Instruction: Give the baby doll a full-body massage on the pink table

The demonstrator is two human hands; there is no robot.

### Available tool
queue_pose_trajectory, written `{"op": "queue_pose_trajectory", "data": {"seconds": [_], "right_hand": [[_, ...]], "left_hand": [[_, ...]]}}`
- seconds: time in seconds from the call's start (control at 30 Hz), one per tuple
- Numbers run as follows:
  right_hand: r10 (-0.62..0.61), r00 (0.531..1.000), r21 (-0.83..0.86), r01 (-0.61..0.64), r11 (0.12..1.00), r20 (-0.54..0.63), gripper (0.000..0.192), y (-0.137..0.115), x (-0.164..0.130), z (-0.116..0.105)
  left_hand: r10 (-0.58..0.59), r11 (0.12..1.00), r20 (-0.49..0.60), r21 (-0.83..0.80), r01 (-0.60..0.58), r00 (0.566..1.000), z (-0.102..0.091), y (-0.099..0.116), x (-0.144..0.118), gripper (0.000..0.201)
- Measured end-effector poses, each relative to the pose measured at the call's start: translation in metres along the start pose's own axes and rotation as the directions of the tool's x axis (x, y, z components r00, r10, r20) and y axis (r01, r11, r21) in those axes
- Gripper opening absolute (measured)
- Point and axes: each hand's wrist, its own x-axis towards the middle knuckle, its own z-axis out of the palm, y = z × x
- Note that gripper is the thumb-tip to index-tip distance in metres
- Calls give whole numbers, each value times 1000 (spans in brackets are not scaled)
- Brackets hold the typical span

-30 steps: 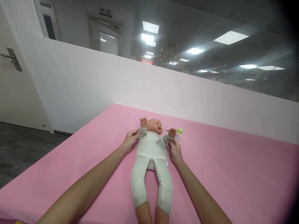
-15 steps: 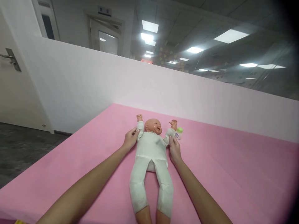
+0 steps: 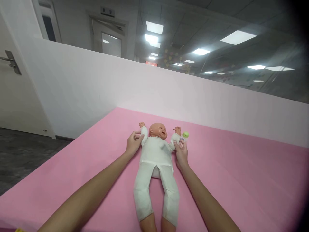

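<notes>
A baby doll (image 3: 155, 161) in a white one-piece suit lies on its back on the pink mat (image 3: 241, 180), head pointing away from me. My left hand (image 3: 133, 144) grips the doll's sleeve at the arm on the left side. My right hand (image 3: 181, 154) holds the doll's other arm near the wrist. Both doll arms are raised beside the head. A small white bottle with a green cap (image 3: 184, 137) stands on the mat just beyond my right hand, close to the doll's fist.
A low white partition wall (image 3: 169, 96) runs behind the mat. Beyond it is a glass wall. A door with a metal handle (image 3: 9, 61) and dark floor (image 3: 26, 151) lie to the left.
Both hands have pushed the doll's arms from bent outward to up beside its head. My right hand has moved nearer the bottle.
</notes>
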Motion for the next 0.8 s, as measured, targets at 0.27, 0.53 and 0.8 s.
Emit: {"op": "queue_pose_trajectory", "data": {"seconds": [0.27,0.53,0.8], "right_hand": [[96,995,52,-96,994,8,54,-3,-3,0],[145,989,32,-145,989,-24,40,0,1,-4],[181,982,-44,-183,982,-58,44,-2,1,-5]], "left_hand": [[-57,998,8,-19,57,998,-2,-6,2,35],[-36,982,71,189,22,997,-3,-1,-2,31],[-30,942,84,334,0,996,-3,2,-1,42]]}}
